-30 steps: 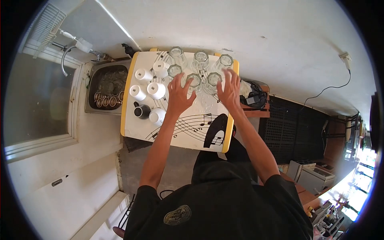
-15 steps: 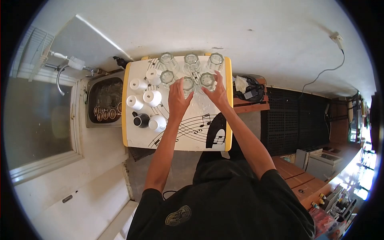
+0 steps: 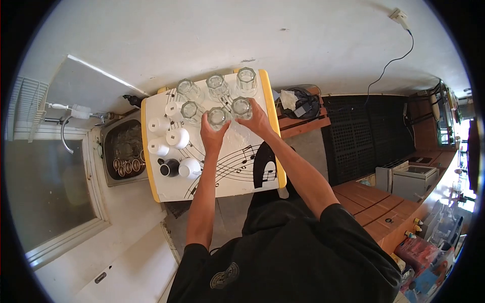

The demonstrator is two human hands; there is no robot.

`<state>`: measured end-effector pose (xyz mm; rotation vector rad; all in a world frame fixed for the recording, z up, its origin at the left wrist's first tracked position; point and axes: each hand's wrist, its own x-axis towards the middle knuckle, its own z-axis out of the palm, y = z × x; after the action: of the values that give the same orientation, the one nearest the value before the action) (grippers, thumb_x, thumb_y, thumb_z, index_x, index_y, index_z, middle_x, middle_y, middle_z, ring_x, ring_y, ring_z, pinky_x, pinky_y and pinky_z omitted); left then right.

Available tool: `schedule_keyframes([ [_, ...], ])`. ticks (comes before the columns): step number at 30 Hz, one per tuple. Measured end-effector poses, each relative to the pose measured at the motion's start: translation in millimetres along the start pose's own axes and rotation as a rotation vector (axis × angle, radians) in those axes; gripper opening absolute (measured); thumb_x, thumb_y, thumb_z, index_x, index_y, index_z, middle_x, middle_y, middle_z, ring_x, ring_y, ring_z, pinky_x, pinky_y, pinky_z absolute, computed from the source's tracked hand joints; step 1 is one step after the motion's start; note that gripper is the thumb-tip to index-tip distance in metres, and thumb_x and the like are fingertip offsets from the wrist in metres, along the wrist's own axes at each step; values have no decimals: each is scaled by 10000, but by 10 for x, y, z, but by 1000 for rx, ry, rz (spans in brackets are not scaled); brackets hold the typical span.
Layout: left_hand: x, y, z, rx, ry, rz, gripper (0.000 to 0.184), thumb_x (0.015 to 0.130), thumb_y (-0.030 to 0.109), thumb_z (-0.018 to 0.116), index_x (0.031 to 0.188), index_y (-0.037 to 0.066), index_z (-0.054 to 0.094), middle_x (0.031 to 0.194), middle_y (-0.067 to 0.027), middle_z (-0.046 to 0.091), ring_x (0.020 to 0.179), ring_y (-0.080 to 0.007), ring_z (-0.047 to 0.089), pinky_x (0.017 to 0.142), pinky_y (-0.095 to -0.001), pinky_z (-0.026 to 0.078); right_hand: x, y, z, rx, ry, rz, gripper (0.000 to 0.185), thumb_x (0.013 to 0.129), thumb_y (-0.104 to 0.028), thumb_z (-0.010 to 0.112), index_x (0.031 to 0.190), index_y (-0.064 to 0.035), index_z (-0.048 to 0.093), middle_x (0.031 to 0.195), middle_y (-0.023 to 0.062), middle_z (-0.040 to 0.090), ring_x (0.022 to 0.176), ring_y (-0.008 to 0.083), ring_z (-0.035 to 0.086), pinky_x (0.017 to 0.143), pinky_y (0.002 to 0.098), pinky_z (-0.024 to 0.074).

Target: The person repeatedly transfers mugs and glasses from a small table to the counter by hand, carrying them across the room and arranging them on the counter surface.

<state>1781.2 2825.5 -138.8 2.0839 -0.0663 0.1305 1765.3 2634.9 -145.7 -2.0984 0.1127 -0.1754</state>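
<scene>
- Clear glass, faceted: six tumblers (image 3: 216,83) in two loose rows on the far half of a white, yellow-edged table (image 3: 174,188).
- Left hand (image 3: 214,137): curled round the near middle tumbler (image 3: 219,116), thumb one side, fingers the other; reads as a grip.
- Right hand (image 3: 257,122): curved round the near right tumbler (image 3: 241,106) likewise; seems gripped too.
- Cannot tell whether either held tumbler bears on the tabletop.
- Near left tumbler (image 3: 191,111) sits just beside the left fingers; three more stand behind.
- White cups (image 3: 178,137) and a dark cup (image 3: 171,167) lie off to the left, clear of both palms.
- Tabletop looks wet in front of the hands. Judgement: glass probably slick, so firm, even pressure on opposite facets suits best.
- Advisable: keep both tumblers level, a gap between them to avoid knocking, left knuckles mindful of that neighbour.
</scene>
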Motion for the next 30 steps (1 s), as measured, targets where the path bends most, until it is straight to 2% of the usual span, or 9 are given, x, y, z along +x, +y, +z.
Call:
schedule_keyframes([
  [4, -220, 74, -75, -7, 62, 87, 793, 708, 298, 922, 1295, -40, 509, 1219, -200, 584, 1133, -351, 588, 989, -420, 471, -303, -218, -281, 112, 7, 95, 871, 721, -289, 884, 1400, 18, 432, 1326, 233, 567, 1250, 391, 557, 1030, 422, 471],
  [8, -407, 254, -206, -200, 114, 55, 764, 698, 258, 939, 1283, -8, 526, 1192, -139, 582, 1084, -275, 584, 975, -385, 469, -723, -99, -423, -42, 233, 86, 822, 707, -304, 896, 1336, 27, 484, 1250, 225, 604, 1199, 327, 597, 997, 418, 480],
  [10, -480, 337, -255, -337, 79, 8, 753, 706, 235, 935, 1297, 12, 526, 1202, -120, 585, 1097, -251, 576, 990, -387, 463, -853, -218, -736, 225, 90, 73, 864, 705, -294, 920, 1372, 21, 471, 1261, 192, 591, 1199, 286, 579, 1047, 377, 449],
  [12, -503, 344, -252, -313, 20, 76, 734, 724, 187, 923, 1312, 20, 516, 1222, -114, 586, 1120, -242, 574, 997, -380, 462, -1037, -283, -941, 198, 93, 111, 837, 698, -266, 930, 1343, 14, 475, 1196, 166, 597, 1150, 250, 585, 1000, 382, 465],
  [15, -541, 540, -199, -361, -73, 4, 724, 747, 139, 902, 1333, 14, 495, 1258, -123, 578, 1139, -239, 569, 1021, -377, 461, -1324, -224, -1152, 144, 164, 145, 835, 715, -344, 908, 1335, -10, 461, 1144, 143, 597, 1089, 257, 605, 952, 405, 481],
  [16, -523, 661, -166, -402, -96, 27, 723, 753, 130, 897, 1338, 12, 488, 1264, -126, 575, 1139, -240, 569, 1028, -376, 462, -1402, -264, -1270, 92, 159, 200, 836, 717, -397, 891, 1328, -17, 466, 1158, 148, 609, 1098, 277, 616, 954, 408, 482],
  [24, -502, 995, 70, -552, -269, 66, 704, 761, 108, 874, 1329, 3, 471, 1238, -122, 563, 1103, -215, 576, 992, -359, 494, -1821, -337, -1944, 66, 338, 205, 847, 724, -409, 881, 1364, -38, 470, 1227, 152, 642, 1174, 272, 627, 1034, 417, 474],
  [28, -584, 1165, 222, -676, -226, 75, 660, 789, 114, 853, 1322, 15, 478, 1199, -96, 581, 1063, -194, 591, 968, -331, 496, -1831, -225, -2154, 380, 466, 210, 888, 713, -448, 894, 1382, -47, 469, 1262, 104, 599, 1228, 244, 560, 1078, 403, 419],
  [30, -610, 1121, 296, -692, -225, -24, 689, 759, 95, 871, 1313, 12, 470, 1216, -97, 567, 1079, -209, 583, 947, -341, 513, -1845, -211, -2297, 400, 473, 228, 890, 718, -449, 886, 1374, -22, 463, 1279, 129, 588, 1243, 257, 548, 1084, 394, 413],
])
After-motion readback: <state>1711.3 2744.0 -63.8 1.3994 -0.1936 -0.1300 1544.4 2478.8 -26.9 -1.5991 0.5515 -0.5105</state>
